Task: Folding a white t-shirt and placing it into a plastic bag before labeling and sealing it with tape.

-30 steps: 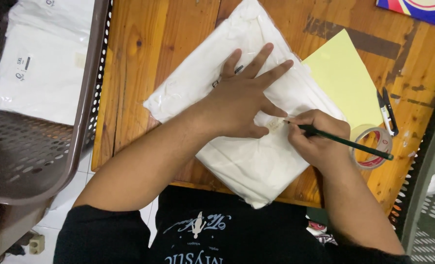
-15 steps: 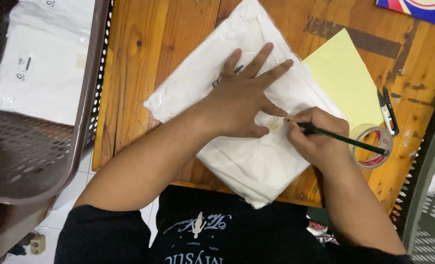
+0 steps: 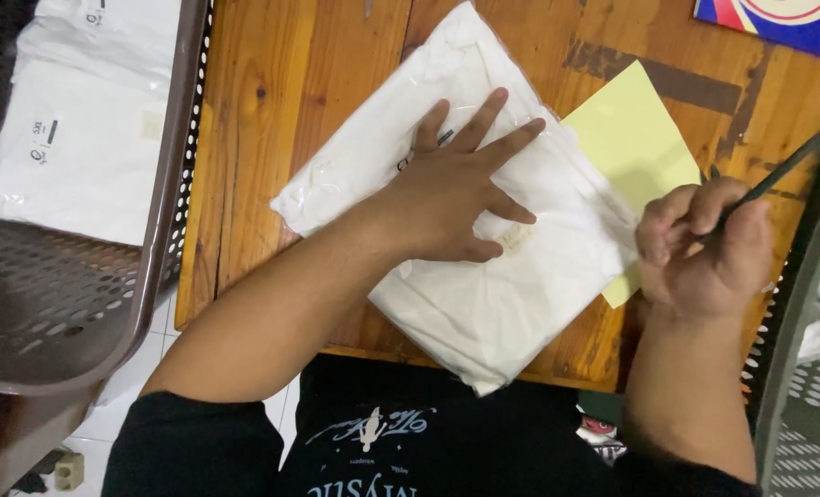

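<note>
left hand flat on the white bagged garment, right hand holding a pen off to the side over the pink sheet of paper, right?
Not quite: the sheet of paper is pale yellow, not pink. The rest holds. In the head view the left hand lies flat on the white bagged garment, and the right hand holds a dark pen off to the side, by that sheet's edge.
</note>
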